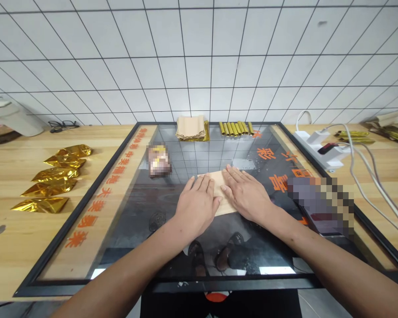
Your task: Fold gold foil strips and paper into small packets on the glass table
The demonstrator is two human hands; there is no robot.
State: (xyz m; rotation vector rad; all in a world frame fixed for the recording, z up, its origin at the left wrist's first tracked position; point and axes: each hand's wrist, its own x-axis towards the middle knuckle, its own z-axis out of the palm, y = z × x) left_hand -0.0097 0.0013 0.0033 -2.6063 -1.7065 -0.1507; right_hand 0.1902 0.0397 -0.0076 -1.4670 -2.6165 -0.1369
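Note:
A sheet of light brown paper (226, 208) lies on the glass panel (172, 247) in front of me. My left hand (196, 202) rests flat on the paper's left part, its fingers stretched out and pointing away from me. On the right part lies my right hand (247, 192), palm down with the fingers extended. Neither hand grips anything. Between the two hands a strip of the paper shows; the rest is hidden under them. Farther back stands a stack of brown paper pieces (190, 127) with gold sheets beneath, beside a row of gold rolled tubes (236, 128).
Several folded gold foil pieces (49, 187) lie on the wooden table at left. A pixelated item (158, 161) sits on the glass. At right are a phone-like pixelated object (318, 205), a white power strip (318, 150) with cables, and more gold tubes (353, 134). Glasses (63, 125) lie back left.

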